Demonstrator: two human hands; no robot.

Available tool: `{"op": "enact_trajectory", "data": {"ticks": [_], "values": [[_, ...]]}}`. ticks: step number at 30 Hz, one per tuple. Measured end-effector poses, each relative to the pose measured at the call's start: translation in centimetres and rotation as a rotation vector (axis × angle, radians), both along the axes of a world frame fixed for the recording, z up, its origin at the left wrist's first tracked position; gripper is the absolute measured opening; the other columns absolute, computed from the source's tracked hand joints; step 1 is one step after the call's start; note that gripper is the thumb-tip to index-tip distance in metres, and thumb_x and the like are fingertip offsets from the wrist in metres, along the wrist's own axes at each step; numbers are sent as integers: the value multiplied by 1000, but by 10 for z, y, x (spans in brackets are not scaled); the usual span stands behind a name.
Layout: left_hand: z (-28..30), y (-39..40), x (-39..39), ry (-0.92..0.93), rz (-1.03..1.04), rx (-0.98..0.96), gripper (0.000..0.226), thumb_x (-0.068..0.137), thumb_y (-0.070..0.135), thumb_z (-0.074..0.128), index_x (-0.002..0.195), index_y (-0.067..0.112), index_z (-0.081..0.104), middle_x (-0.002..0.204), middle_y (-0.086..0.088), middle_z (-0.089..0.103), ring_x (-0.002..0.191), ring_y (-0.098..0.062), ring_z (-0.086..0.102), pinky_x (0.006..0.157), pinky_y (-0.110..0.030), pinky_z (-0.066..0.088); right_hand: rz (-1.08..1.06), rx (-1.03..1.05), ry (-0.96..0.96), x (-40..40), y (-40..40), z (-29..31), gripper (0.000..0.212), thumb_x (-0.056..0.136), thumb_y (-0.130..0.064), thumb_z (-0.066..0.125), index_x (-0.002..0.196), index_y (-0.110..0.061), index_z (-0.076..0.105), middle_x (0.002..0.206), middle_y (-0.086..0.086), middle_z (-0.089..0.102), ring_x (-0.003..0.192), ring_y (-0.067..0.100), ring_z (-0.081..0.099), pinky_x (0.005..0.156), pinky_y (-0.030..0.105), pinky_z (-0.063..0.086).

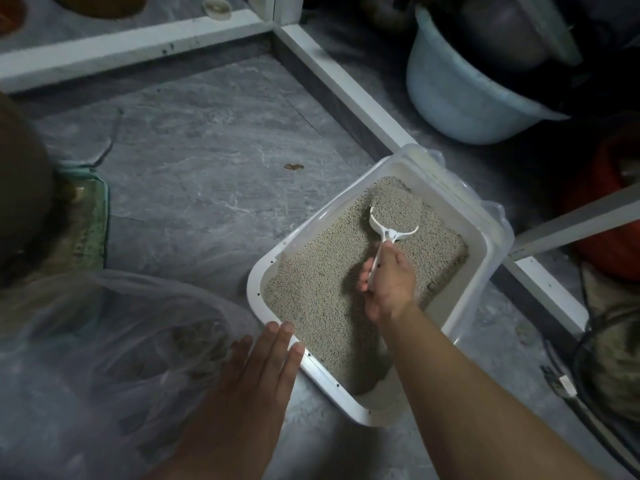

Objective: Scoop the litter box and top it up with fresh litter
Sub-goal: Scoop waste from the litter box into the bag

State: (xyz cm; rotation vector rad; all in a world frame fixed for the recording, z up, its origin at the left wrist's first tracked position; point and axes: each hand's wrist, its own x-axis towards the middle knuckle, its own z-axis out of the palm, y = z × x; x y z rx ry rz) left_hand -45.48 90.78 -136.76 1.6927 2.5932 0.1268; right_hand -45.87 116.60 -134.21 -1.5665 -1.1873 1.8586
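1. Grey marbled floor (194, 140) is seen throughout, dimly lit; white framing (332, 81) runs across the top and diagonally down the right side.
2. Beyond the framing, a pale blue tub (460, 98) is seen at upper right, with something red (602, 216) below it.
3. A clear plastic bag (114, 341) lies on the floor at lower left, with dark clumps inside it.
4. The white litter box (270, 271) sits on the floor, right of centre, set at a diagonal: its long axis runs from lower left to upper right, its far corner close to the framing.
5. Grey-tan litter (311, 299) is spread across the box.
6. A white scoop (391, 220) is held in the right hand (391, 285), fingers curled round the handle; its long axis points away toward the far end of the box, with the bowl heaped with litter.
7. The left hand (263, 368) is laid flat, fingers straight, fingertips touching the near-left rim of the box.
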Motion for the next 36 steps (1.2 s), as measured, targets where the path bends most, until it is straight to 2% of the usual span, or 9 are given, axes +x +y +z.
{"op": "enact_trajectory", "data": {"ticks": [4, 10, 13, 16, 24, 26, 29, 31, 36], "values": [[6, -1, -1, -20, -17, -3, 61, 82, 13, 33, 135, 0, 61, 148, -24, 49, 134, -40, 51, 101, -54, 36, -55, 7, 49, 9, -22, 1, 23, 107, -29, 46, 111, -8, 57, 59, 1, 48, 43, 11, 39, 36, 24, 31], [17, 1, 1, -62, -26, -21, 65, 77, 12, 31, 135, -5, 55, 144, -28, 52, 131, -43, 53, 100, -54, 33, -57, 33, 132, 22, -56, 8, 20, 106, -28, 47, 92, -15, 51, 57, 4, 47, 39, 15, 37, 34, 21, 28], [24, -2, -1, -99, -27, -52, 71, 73, 14, 28, 134, -5, 60, 145, -28, 50, 134, -44, 50, 102, -54, 32, -32, 43, 139, 28, -71, 13, 21, 106, -30, 48, 91, -14, 50, 56, 5, 48, 39, 17, 36, 36, 21, 27], [27, -5, -2, -119, -39, -67, 79, 67, 18, 30, 138, -5, 54, 149, -28, 45, 138, -44, 46, 106, -56, 29, -5, 47, 118, 34, -83, 16, 24, 105, -32, 49, 89, -15, 50, 57, 5, 49, 38, 17, 35, 37, 21, 26], [37, -4, -4, -155, -36, -219, 99, 53, 24, 59, 147, -2, 44, 157, -26, 35, 145, -41, 35, 115, -54, 22, 14, 35, 106, 62, -103, 27, 26, 106, -32, 48, 87, -14, 50, 58, 6, 49, 37, 16, 34, 38, 19, 26], [43, -3, -4, -150, -32, -269, 104, 60, 25, 65, 155, 1, 31, 163, -25, 20, 152, -39, 20, 121, -52, 15, 15, 43, 111, 68, -106, 31, 26, 106, -32, 47, 89, -12, 49, 58, 6, 48, 37, 16, 33, 38, 19, 25], [50, -4, -2, -136, -43, -308, 100, 85, 25, 51, 157, 8, -16, 163, -16, -28, 152, -31, -23, 123, -50, -9, 26, 40, 106, 75, -109, 35, 25, 106, -31, 48, 88, -14, 48, 58, 6, 47, 38, 16, 33, 38, 19, 24], [55, -3, -2, -140, -43, -337, 98, 90, 26, 48, 154, 10, -24, 161, -14, -34, 149, -28, -31, 122, -49, -14, 27, 27, 95, 82, -110, 36, 25, 106, -32, 48, 89, -14, 49, 57, 6, 48, 38, 15, 33, 37, 18, 25], [53, -4, -1, -164, -11, -353, 99, 91, 31, 50, 156, 11, -22, 162, -12, -32, 150, -28, -30, 123, -50, -10, 78, 48, 55, 98, -116, 35, 24, 105, -31, 49, 88, -13, 51, 57, 7, 50, 36, 16, 35, 38, 18, 26]]}}
